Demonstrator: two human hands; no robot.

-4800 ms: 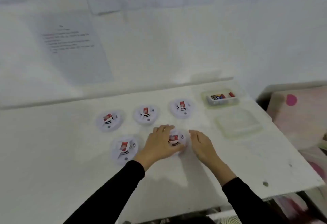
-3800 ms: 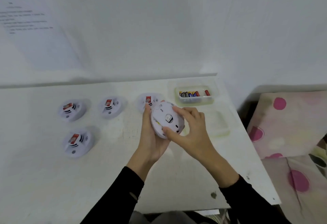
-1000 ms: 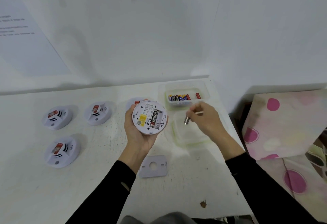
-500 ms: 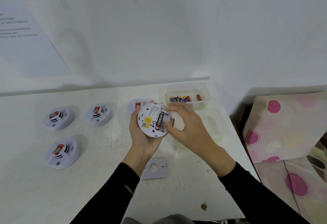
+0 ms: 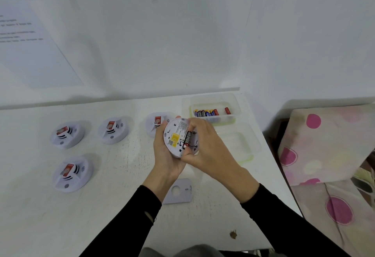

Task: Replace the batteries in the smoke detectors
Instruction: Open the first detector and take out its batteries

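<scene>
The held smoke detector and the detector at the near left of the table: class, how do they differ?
The held smoke detector is off the table in the left hand, tilted, its back showing; the near-left detector lies flat, front up.

The held one has its battery exposed under the right hand; the near-left one shows a red tag.

Both are round and white.

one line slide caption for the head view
Left hand holds a round white smoke detector back up while right hand grips its black battery.
</scene>
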